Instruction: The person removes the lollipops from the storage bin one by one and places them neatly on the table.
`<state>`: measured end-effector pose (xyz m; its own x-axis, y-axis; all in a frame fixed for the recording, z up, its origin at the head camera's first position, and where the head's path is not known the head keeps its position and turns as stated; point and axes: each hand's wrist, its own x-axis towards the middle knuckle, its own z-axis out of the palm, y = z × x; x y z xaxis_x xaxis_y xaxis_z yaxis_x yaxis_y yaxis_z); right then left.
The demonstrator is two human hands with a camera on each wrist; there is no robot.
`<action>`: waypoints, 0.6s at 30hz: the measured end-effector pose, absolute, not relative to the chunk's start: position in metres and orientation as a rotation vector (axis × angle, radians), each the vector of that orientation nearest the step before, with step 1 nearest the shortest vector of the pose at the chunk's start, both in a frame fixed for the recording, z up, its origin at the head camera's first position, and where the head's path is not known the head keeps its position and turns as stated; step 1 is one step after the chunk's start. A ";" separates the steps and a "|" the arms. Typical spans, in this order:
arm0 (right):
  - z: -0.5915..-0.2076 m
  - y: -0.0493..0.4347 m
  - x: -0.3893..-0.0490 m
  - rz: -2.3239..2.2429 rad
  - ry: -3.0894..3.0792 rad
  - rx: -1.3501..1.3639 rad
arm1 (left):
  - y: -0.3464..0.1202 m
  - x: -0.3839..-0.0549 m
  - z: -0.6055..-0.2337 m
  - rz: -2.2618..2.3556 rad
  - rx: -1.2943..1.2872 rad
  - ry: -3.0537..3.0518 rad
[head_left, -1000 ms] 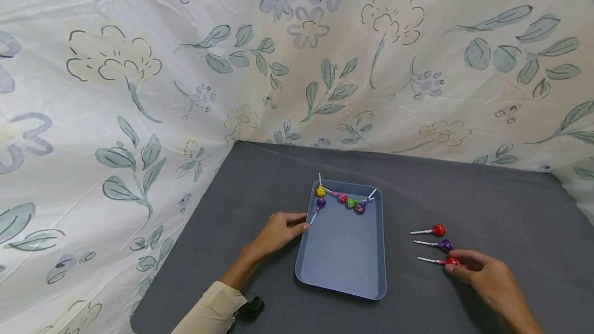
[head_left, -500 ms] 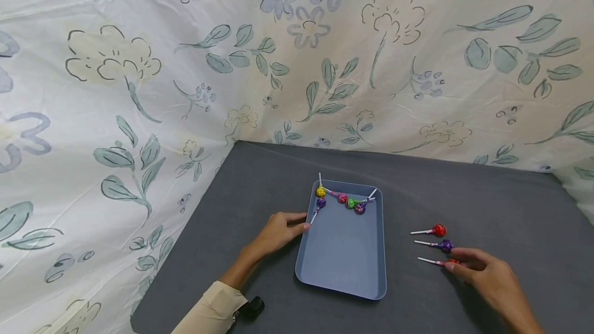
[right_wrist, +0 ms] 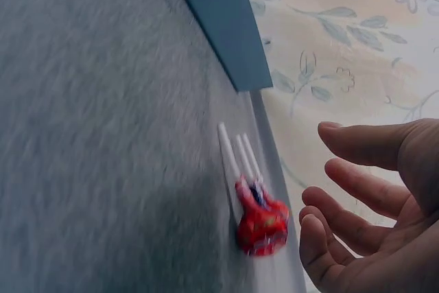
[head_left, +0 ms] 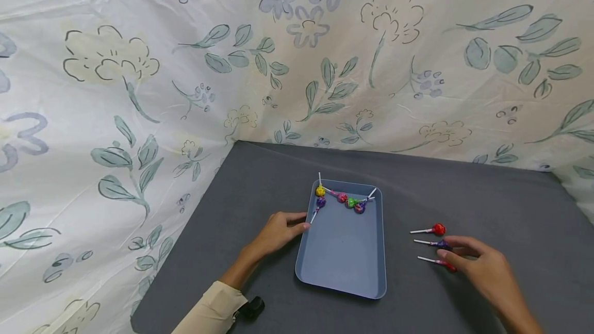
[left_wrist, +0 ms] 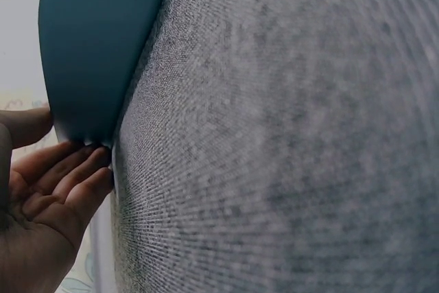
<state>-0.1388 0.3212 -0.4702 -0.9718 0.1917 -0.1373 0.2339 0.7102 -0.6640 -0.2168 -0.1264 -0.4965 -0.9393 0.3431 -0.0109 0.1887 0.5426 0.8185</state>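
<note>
My left hand (head_left: 277, 233) grips the left rim of a blue-grey tray (head_left: 341, 256). In the left wrist view its thumb and fingers pinch the tray's edge (left_wrist: 103, 53). My right hand (head_left: 484, 267) hovers at the candy end of a purple lollipop (head_left: 440, 244), which its fingers partly cover. In the right wrist view, thumb and fingers stand apart with nothing between them. On either side of the purple one lie a red lollipop (head_left: 439, 229), farther off, and a pink-and-red lollipop (head_left: 450, 267), nearer. All three sticks point left toward the tray.
Several lollipops lie along the tray's far end, among them a yellow one (head_left: 320, 191) and a green one (head_left: 350, 203). Dark grey cloth (head_left: 274, 174) covers the table. A floral curtain (head_left: 297, 92) hangs behind and at the left.
My right hand has moved away from the pink-and-red lollipop, a little farther from me, to the purple one. The nearest lollipop's head has shifted slightly. My left hand stays on the tray.
</note>
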 end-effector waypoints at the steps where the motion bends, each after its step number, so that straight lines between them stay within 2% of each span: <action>1: -0.469 0.319 -0.140 -1.121 2.841 0.354 | -0.126 -0.217 -0.496 1.355 0.451 2.605; 13: -0.463 0.290 -0.145 -1.478 2.760 0.151 | -0.125 -0.217 -0.496 1.364 0.449 2.603; 18: -0.457 0.279 -0.150 -1.471 2.718 0.135 | -0.125 -0.217 -0.497 1.368 0.443 2.604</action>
